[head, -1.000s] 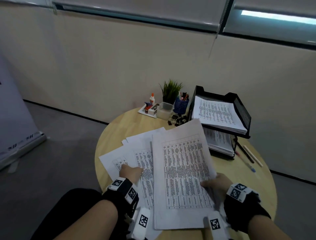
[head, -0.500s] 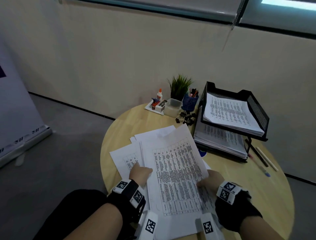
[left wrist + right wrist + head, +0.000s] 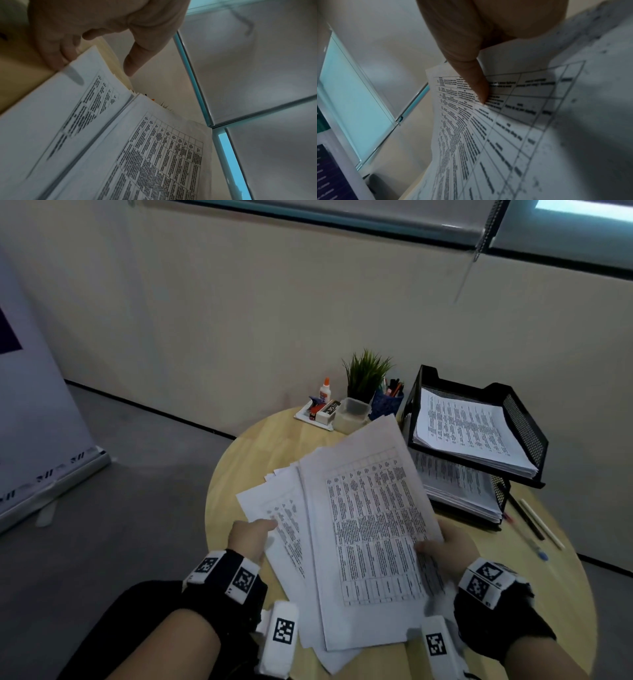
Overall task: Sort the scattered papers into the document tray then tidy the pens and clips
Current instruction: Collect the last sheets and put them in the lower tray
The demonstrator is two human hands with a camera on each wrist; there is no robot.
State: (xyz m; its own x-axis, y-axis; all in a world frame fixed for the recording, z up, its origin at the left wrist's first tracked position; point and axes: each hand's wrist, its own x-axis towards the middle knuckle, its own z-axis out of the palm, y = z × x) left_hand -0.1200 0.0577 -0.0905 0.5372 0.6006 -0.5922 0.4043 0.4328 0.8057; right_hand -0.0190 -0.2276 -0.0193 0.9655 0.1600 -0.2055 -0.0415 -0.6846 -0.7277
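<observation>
A stack of printed papers (image 3: 370,529) is raised off the round wooden table (image 3: 260,446), its far end tilted up. My left hand (image 3: 255,534) holds its left edge, fingers under the sheets and thumb above (image 3: 132,65). My right hand (image 3: 443,546) pinches the right edge, thumb (image 3: 479,86) pressed on the top sheet (image 3: 513,121). The black two-tier document tray (image 3: 527,419) stands at the right with paper piles in both tiers. Loose pens (image 3: 534,522) lie right of the tray. A blue pen cup (image 3: 387,404) stands behind the papers. No clips are visible.
A potted plant (image 3: 366,374), a clear plastic box (image 3: 352,414) and a small white tray (image 3: 317,414) with glue and a stapler sit at the table's back edge. The wall is close behind. A banner stand (image 3: 41,440) is on the floor at left.
The spread sheets have been drawn together and lifted from the table by both hands. The stack's far end now rises in front of the clips and toward the tray.
</observation>
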